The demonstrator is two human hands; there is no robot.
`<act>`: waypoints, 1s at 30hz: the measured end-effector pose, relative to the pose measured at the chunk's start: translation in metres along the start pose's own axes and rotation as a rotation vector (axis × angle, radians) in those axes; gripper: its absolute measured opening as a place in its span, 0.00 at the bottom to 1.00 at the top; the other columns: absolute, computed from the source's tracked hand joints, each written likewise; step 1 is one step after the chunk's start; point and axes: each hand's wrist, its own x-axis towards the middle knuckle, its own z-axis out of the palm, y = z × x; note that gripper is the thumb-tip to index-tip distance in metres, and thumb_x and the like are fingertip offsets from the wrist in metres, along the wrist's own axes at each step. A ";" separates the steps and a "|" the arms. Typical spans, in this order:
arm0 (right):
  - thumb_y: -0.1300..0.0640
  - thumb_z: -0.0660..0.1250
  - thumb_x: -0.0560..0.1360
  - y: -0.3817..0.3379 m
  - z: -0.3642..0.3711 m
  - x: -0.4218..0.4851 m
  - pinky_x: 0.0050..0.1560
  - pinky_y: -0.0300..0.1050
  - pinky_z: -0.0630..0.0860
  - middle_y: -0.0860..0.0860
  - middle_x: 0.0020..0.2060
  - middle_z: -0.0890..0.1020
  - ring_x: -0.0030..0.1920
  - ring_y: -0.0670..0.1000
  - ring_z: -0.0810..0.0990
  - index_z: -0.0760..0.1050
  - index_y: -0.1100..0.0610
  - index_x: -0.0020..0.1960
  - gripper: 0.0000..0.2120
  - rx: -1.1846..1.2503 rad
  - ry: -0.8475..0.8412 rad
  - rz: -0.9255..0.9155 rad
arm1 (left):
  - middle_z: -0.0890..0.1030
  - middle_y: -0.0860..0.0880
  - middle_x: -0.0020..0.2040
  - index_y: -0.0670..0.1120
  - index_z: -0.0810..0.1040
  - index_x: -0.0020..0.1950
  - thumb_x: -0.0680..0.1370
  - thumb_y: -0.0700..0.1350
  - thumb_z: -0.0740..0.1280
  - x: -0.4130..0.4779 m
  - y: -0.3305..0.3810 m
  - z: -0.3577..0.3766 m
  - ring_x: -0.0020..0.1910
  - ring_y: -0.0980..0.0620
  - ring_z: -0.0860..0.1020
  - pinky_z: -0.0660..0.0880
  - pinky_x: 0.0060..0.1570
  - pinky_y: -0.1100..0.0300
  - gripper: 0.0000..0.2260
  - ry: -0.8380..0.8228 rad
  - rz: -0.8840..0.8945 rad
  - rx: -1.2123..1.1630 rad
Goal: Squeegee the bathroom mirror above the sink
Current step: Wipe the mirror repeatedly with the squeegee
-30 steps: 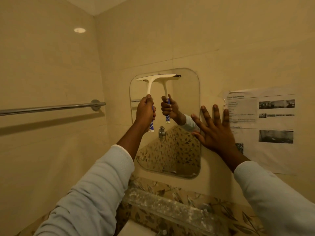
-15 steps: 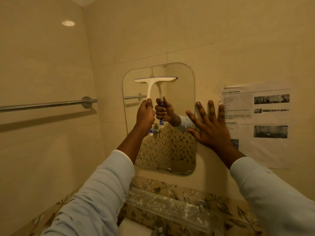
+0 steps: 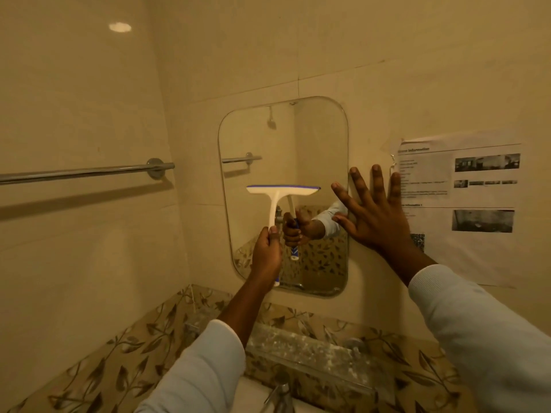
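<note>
Squeegee [image 3: 281, 190]: white, blade level against mirror [image 3: 313, 138] at mid-height, handle gripped in left hand [image 3: 266, 256]. Right hand [image 3: 377, 217]: fingers spread flat, pressed on wall at mirror's right edge, beside taped paper [image 3: 465, 204]. Towel bar [image 3: 86, 172] on left wall.

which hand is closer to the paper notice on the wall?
Right. The right hand lies flat just left of the paper notice; the left hand grips the squeegee farther left, across the mirror.
</note>
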 end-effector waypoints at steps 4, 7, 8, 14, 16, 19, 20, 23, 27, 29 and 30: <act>0.26 0.47 0.81 0.000 0.001 0.000 0.78 0.78 0.48 0.58 0.86 0.45 0.84 0.70 0.43 0.46 0.43 0.86 0.40 0.005 0.000 0.003 | 0.71 0.50 0.32 0.52 0.76 0.50 0.86 0.57 0.55 -0.017 -0.029 -0.004 0.28 0.52 0.66 0.65 0.33 0.53 0.14 -0.024 -0.030 -0.008; 0.26 0.47 0.80 0.000 0.001 0.000 0.79 0.78 0.46 0.58 0.86 0.45 0.84 0.70 0.42 0.46 0.44 0.86 0.40 0.013 -0.005 0.003 | 0.70 0.49 0.33 0.51 0.75 0.50 0.87 0.56 0.55 -0.028 -0.047 -0.008 0.28 0.52 0.66 0.65 0.31 0.55 0.14 -0.044 -0.050 0.013; 0.26 0.46 0.80 0.000 0.001 0.001 0.79 0.78 0.46 0.58 0.86 0.45 0.84 0.70 0.42 0.46 0.44 0.86 0.40 0.014 -0.006 0.004 | 0.70 0.49 0.33 0.50 0.75 0.50 0.87 0.55 0.55 -0.033 -0.052 -0.009 0.28 0.52 0.66 0.65 0.31 0.55 0.14 -0.049 -0.059 0.021; 0.26 0.47 0.80 0.000 0.004 0.001 0.78 0.78 0.46 0.58 0.86 0.45 0.84 0.71 0.42 0.46 0.43 0.86 0.40 0.007 -0.002 0.004 | 0.70 0.50 0.33 0.54 0.76 0.54 0.87 0.55 0.56 -0.059 -0.082 -0.013 0.27 0.53 0.66 0.64 0.31 0.56 0.11 -0.103 -0.117 0.020; 0.26 0.46 0.80 0.000 0.003 0.001 0.79 0.78 0.45 0.58 0.86 0.45 0.83 0.71 0.42 0.46 0.43 0.86 0.40 0.005 -0.007 0.004 | 0.70 0.51 0.32 0.54 0.76 0.57 0.87 0.55 0.56 -0.067 -0.092 -0.011 0.27 0.53 0.66 0.65 0.32 0.56 0.11 -0.111 -0.141 0.030; 0.26 0.47 0.80 0.000 0.003 0.001 0.79 0.77 0.43 0.58 0.86 0.45 0.84 0.71 0.42 0.46 0.43 0.86 0.40 -0.002 -0.011 0.000 | 0.70 0.52 0.32 0.43 0.75 0.63 0.87 0.54 0.57 -0.080 -0.110 -0.010 0.27 0.53 0.66 0.64 0.33 0.55 0.17 -0.131 -0.180 0.038; 0.26 0.47 0.80 0.000 0.003 0.001 0.79 0.77 0.42 0.58 0.86 0.45 0.84 0.70 0.42 0.46 0.43 0.86 0.40 -0.002 -0.009 0.001 | 0.70 0.52 0.32 0.42 0.74 0.63 0.87 0.54 0.57 -0.084 -0.116 -0.010 0.27 0.54 0.66 0.64 0.32 0.55 0.17 -0.135 -0.188 0.055; 0.25 0.46 0.80 0.000 0.002 0.001 0.79 0.76 0.43 0.58 0.86 0.45 0.84 0.70 0.42 0.46 0.43 0.86 0.40 -0.002 -0.009 0.005 | 0.72 0.52 0.32 0.42 0.74 0.62 0.87 0.54 0.57 -0.098 -0.126 -0.009 0.26 0.56 0.68 0.66 0.31 0.56 0.16 -0.126 -0.208 0.098; 0.26 0.46 0.80 0.000 0.001 0.001 0.79 0.77 0.47 0.58 0.86 0.45 0.84 0.70 0.42 0.46 0.43 0.86 0.40 0.008 -0.011 0.006 | 0.72 0.51 0.33 0.47 0.76 0.56 0.86 0.55 0.57 -0.109 -0.132 -0.006 0.29 0.55 0.68 0.67 0.33 0.54 0.14 -0.130 -0.228 0.108; 0.25 0.46 0.80 0.000 0.001 0.001 0.79 0.77 0.46 0.58 0.86 0.45 0.84 0.70 0.42 0.46 0.44 0.86 0.40 0.008 -0.013 0.007 | 0.72 0.50 0.34 0.48 0.76 0.55 0.86 0.56 0.57 -0.113 -0.131 -0.006 0.30 0.54 0.69 0.67 0.33 0.56 0.14 -0.134 -0.231 0.116; 0.25 0.46 0.80 0.000 0.001 0.002 0.79 0.77 0.46 0.58 0.86 0.45 0.84 0.70 0.42 0.46 0.44 0.86 0.40 0.004 -0.014 0.006 | 0.73 0.49 0.35 0.48 0.76 0.55 0.85 0.56 0.57 -0.114 -0.130 -0.006 0.31 0.53 0.70 0.67 0.34 0.57 0.15 -0.134 -0.228 0.124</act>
